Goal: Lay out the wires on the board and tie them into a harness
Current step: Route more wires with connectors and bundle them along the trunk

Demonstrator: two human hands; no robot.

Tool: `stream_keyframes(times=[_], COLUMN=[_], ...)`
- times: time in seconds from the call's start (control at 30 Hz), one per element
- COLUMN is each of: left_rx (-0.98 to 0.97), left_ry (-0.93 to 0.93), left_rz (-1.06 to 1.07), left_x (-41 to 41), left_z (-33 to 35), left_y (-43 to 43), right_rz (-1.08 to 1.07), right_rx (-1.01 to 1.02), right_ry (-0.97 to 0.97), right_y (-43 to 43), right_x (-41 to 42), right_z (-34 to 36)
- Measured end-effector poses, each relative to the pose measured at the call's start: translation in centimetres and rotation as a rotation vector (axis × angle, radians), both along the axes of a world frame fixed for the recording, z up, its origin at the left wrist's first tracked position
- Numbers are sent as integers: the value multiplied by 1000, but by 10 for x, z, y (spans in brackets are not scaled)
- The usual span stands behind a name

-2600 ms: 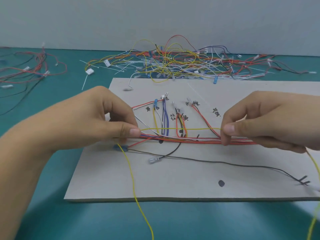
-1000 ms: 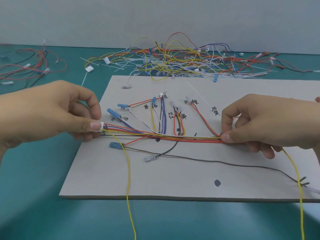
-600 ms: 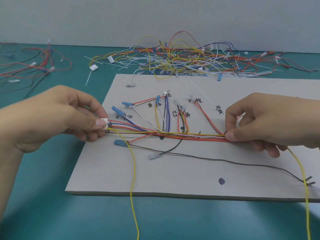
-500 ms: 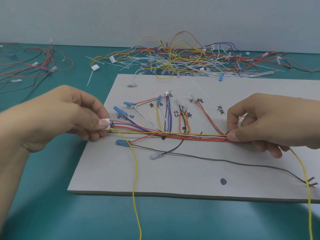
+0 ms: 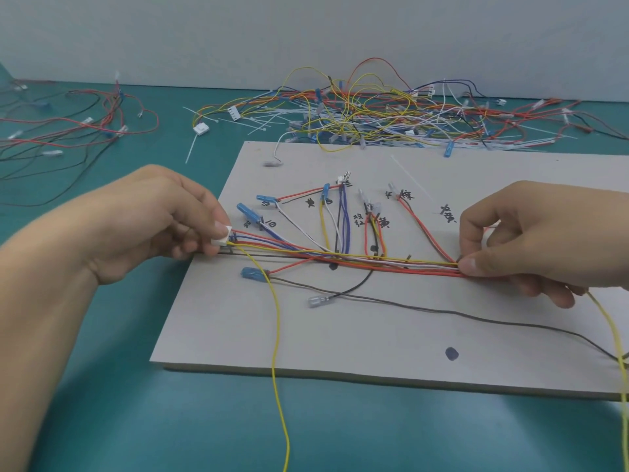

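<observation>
Head view: our left hand pinches the white connector at the grey board's nine o'clock edge, and our right hand pinches the wire bundle toward three o'clock. Red, yellow, white and blue strands run straight between them; one yellow wire trails toward six o'clock.

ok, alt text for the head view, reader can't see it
The left hand pinches a white connector and the right hand pinches the wire bundle, holding it taut across a grey board. A yellow wire runs off the near edge; loose wires lie tangled behind on the teal table.
</observation>
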State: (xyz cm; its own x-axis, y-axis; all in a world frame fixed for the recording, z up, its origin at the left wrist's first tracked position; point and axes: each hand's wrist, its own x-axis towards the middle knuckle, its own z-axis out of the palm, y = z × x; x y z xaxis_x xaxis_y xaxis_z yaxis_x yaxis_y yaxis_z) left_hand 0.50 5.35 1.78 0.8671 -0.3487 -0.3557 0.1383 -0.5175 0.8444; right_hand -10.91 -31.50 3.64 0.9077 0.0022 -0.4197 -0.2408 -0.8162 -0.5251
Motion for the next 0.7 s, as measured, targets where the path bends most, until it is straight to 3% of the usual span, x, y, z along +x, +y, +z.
stream_keyframes(times=[0.7], left_rx=[106], left_ry=[-104], left_rz=[31], left_x=[-8], left_z=[4], left_y=[-6], right_rz=[21], right_rx=[-28], right_ry=[-19], right_y=[0], right_x=[1], right_z=[0])
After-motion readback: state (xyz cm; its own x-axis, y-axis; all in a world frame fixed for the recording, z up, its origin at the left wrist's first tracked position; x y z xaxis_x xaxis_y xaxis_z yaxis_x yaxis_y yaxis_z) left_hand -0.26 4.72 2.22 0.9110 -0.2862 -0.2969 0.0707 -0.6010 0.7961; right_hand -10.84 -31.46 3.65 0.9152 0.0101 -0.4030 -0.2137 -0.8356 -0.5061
